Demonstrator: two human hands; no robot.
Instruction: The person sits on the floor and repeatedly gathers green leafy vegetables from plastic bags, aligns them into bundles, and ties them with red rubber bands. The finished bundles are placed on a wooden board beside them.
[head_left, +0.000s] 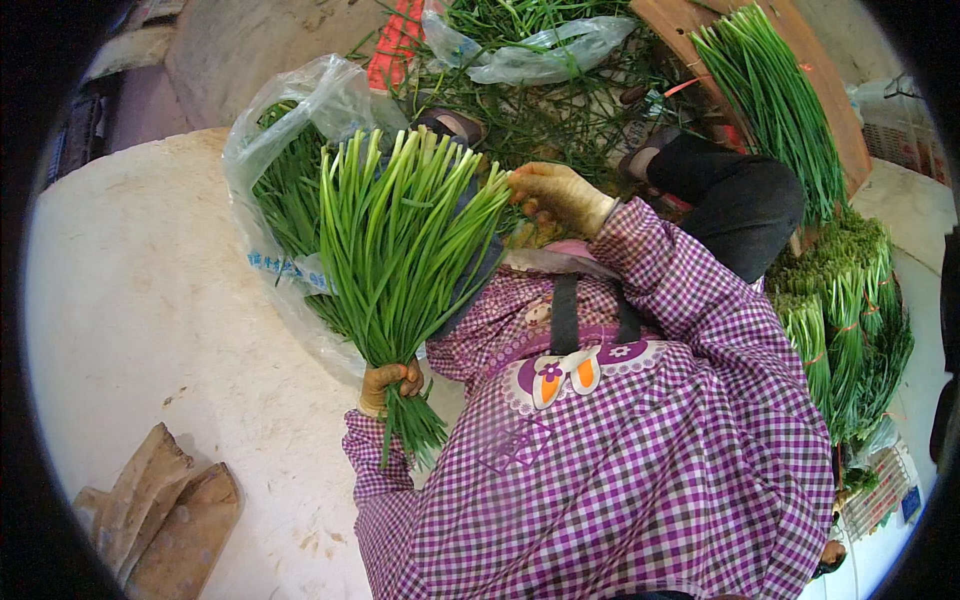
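My left hand (391, 384), in a soiled glove, grips a thick bunch of garlic chives (409, 247) near its leafy end. The bunch stands fanned out above the fist, pale cut stem ends upward, with the green tips hanging below. My right hand (561, 196), also gloved, has its fingers curled at the bunch's upper right edge. Its fingertips touch the outermost stem ends; whether they pinch one is hidden. Behind the bunch, a clear plastic bag (241, 172) holds more garlic chives (292, 187).
At upper right, a loose bunch of chives (780, 112) lies on a curved brown board (855, 154). Several tied bundles (844, 330) stand at my right. Ahead are scattered leaves (525, 112) and another plastic bag (540, 60) of greens. Brown crumpled sheeting (169, 517) lies lower left.
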